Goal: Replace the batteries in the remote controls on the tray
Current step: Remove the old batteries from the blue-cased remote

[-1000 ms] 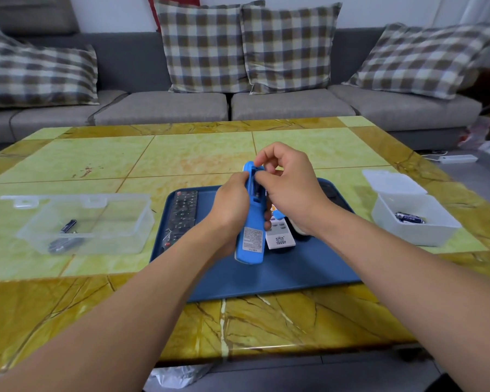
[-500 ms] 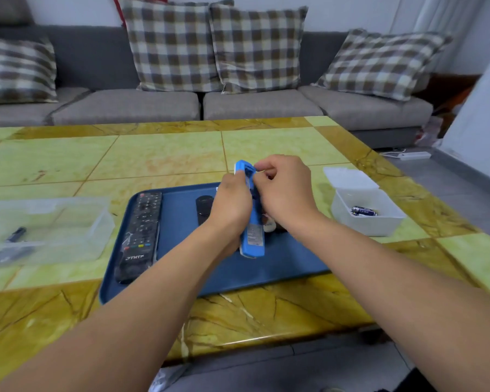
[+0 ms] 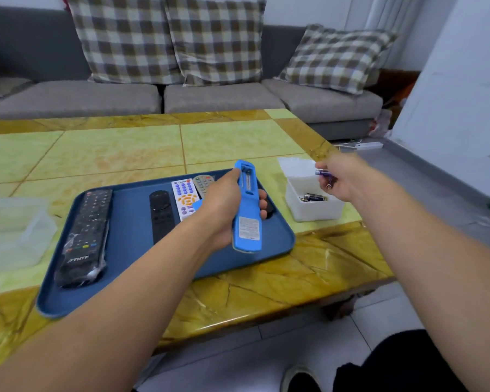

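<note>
- The blue tray (image 3: 130,244) lies on the table under the left hand (image 3: 224,213); it looks stiff and shallow, and its raised rim is the natural place to take hold if it has to shift.
- The long black remote (image 3: 87,236) lies flat at the tray's far left, well apart from the grip, in a clear wrapper that probably makes it slippery; I judge its bare sides the safer hold.
- The blue remote (image 3: 247,222) is held in the left hand above the tray, back up and tilted, with fingers wrapped round its middle. It seems light and rigid, with a sleeve that looks soft and grippy. Its battery bay is open just beyond the grip, so the hold should sit below the bay.
- A smaller black remote (image 3: 161,213) and a white remote (image 3: 185,196) lie just left of that wrist.
- The white box (image 3: 313,206) stands beside the tray, directly under the right hand (image 3: 343,176), with batteries inside.
- The battery (image 3: 324,173) is pinched in the right fingertips above the box: small, hard, smooth, liable to roll, best held by its barrel. Blur hides whether there is one cell or two.
</note>
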`<state>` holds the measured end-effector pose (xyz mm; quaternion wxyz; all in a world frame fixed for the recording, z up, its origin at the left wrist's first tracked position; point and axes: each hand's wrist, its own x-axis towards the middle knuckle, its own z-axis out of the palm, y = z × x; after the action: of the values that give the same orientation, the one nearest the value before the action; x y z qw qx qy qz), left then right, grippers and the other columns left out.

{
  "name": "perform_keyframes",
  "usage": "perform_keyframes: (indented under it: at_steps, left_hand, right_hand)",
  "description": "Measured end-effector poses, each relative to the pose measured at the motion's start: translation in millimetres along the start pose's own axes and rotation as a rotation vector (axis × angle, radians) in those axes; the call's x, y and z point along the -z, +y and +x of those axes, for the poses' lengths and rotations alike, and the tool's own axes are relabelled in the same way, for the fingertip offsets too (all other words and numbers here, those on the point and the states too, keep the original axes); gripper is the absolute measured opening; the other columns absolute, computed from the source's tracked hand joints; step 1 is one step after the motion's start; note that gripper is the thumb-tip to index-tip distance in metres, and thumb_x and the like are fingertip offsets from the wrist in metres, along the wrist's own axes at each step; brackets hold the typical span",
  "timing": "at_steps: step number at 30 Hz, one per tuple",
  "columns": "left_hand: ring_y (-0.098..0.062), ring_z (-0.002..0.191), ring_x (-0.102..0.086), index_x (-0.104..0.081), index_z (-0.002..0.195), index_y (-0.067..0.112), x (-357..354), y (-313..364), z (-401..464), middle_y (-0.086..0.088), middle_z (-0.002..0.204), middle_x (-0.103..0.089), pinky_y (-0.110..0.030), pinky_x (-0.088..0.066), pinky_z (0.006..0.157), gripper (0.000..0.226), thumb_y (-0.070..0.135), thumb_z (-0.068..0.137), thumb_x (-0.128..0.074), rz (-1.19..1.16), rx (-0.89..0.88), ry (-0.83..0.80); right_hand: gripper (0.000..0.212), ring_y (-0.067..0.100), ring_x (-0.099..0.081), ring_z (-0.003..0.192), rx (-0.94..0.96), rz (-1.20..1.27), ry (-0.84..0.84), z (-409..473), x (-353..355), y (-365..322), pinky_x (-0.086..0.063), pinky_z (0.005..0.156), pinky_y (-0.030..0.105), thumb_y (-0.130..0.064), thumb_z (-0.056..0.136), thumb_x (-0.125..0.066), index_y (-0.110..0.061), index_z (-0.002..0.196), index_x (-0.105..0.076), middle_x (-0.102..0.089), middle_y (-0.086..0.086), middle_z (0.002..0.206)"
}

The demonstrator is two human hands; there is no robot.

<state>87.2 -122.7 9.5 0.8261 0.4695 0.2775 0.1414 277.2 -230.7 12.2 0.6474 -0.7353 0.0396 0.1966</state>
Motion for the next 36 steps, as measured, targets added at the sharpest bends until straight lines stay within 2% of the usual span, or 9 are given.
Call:
perform_keyframes:
  at_steps: [4, 8, 14, 18, 23, 27, 30, 32, 36]
  left_hand:
    - [-0.02, 0.054, -0.053, -0.058, 0.098, 0.002, 1.1, -1.9, 1.4, -0.012, 0.073, -0.057, -0.025, -0.049, 0.043, 0.042, 0.037, 0.108, -0.036, -0.002, 0.013, 0.005]
    - [-0.02, 0.055, -0.055, -0.058, 0.109, 0.004, 6.9, -1.6, 3.9, -0.012, 0.075, -0.059, -0.027, -0.049, 0.045, 0.039, 0.038, 0.107, -0.038, -0.01, 0.008, 0.008]
    - [-0.019, 0.055, -0.053, -0.062, 0.106, 0.007, 20.9, 5.9, 3.4, -0.008, 0.074, -0.058, -0.03, -0.048, 0.051, 0.041, 0.043, 0.105, -0.042, 0.049, -0.02, 0.002]
    - [-0.014, 0.05, -0.045, -0.067, 0.106, 0.009, 40.9, 20.4, 4.9, -0.002, 0.07, -0.049, -0.028, -0.042, 0.046, 0.037, 0.045, 0.097, -0.059, 0.117, -0.127, 0.08]
    - [-0.015, 0.043, -0.039, -0.056, 0.099, 0.008, 107.0, 71.3, -30.5, -0.006, 0.065, -0.043, -0.022, -0.035, 0.04, 0.012, 0.016, 0.093, -0.062, 0.146, -0.31, 0.277]
    - [-0.022, 0.049, -0.056, -0.062, 0.092, 0.005, 179.8, 113.0, -86.8, -0.008, 0.065, -0.055, -0.032, -0.053, 0.05, 0.008, 0.014, 0.092, -0.061, 0.321, -0.391, 0.373]
    - [-0.029, 0.061, -0.07, -0.065, 0.09, 0.002, 233.4, 127.3, -127.4, -0.012, 0.072, -0.065, -0.037, -0.061, 0.061, 0.019, 0.02, 0.095, -0.061, 0.513, -0.311, 0.419]
    - [-0.029, 0.062, -0.071, -0.067, 0.092, 0.001, 265.8, 128.3, -149.6, -0.011, 0.08, -0.071, -0.034, -0.059, 0.058, 0.024, 0.024, 0.095, -0.063, 0.656, -0.243, 0.491]
    - [-0.024, 0.057, -0.073, -0.066, 0.095, 0.006, 312.8, 121.0, -168.9, -0.01, 0.084, -0.07, -0.028, -0.054, 0.049, 0.018, 0.023, 0.091, -0.066, 0.828, -0.217, 0.749]
  right_hand:
    - [0.021, 0.021, -0.051, 0.069, -0.009, -0.084, -0.059, 0.2, 6.1, 1.1, -0.053, 0.046, 0.022, -0.002, 0.102, -0.038, -0.002, 0.085, -0.051, -0.047, 0.016, 0.102]
    - [0.021, 0.029, -0.064, 0.09, 0.047, -0.264, -0.092, 1.7, 10.6, 3.6, -0.052, 0.09, 0.034, -0.007, 0.1, -0.044, 0.002, 0.112, -0.06, -0.057, 0.021, 0.111]
    - [0.015, 0.029, -0.055, 0.062, 0.65, -0.573, 0.206, -19.1, -15.5, -3.0, -0.05, 0.058, 0.038, -0.009, 0.075, -0.053, -0.003, 0.066, -0.063, -0.063, 0.016, 0.066]
    - [0.014, 0.018, -0.07, 0.067, 0.827, -0.461, -0.161, -69.5, -72.4, -2.1, -0.06, 0.067, 0.037, -0.014, 0.086, -0.063, -0.012, 0.077, -0.073, -0.072, 0.002, 0.07]
    - [0.021, 0.018, -0.064, 0.061, 0.821, -0.426, -0.595, -130.5, -166.9, 15.2, -0.056, 0.063, 0.037, 0.001, 0.082, -0.058, -0.013, 0.077, -0.074, -0.073, 0.014, 0.072]
    - [0.037, 0.021, -0.069, 0.074, 0.889, -0.528, -0.898, -182.5, -231.7, 34.1, -0.059, 0.076, 0.045, -0.001, 0.069, -0.047, -0.028, 0.059, -0.07, -0.071, -0.005, 0.064]
    - [0.049, -0.006, -0.065, 0.075, 0.943, -0.635, -1.041, -218.2, -266.2, 54.2, -0.055, 0.074, 0.023, 0.008, 0.076, -0.044, -0.028, 0.079, -0.077, -0.067, -0.021, 0.064]
    - [0.05, -0.013, -0.058, 0.076, 1.043, -0.795, -1.073, -240.7, -282.2, 66.8, -0.045, 0.07, 0.008, 0.006, 0.083, -0.043, -0.021, 0.109, -0.076, -0.069, -0.023, 0.079]
    - [0.055, 0.018, -0.039, 0.141, 1.211, -1.002, -0.991, -245.4, -304.7, 86.4, -0.034, 0.116, 0.033, -0.002, 0.093, -0.04, -0.021, 0.144, -0.05, -0.044, -0.001, 0.154]
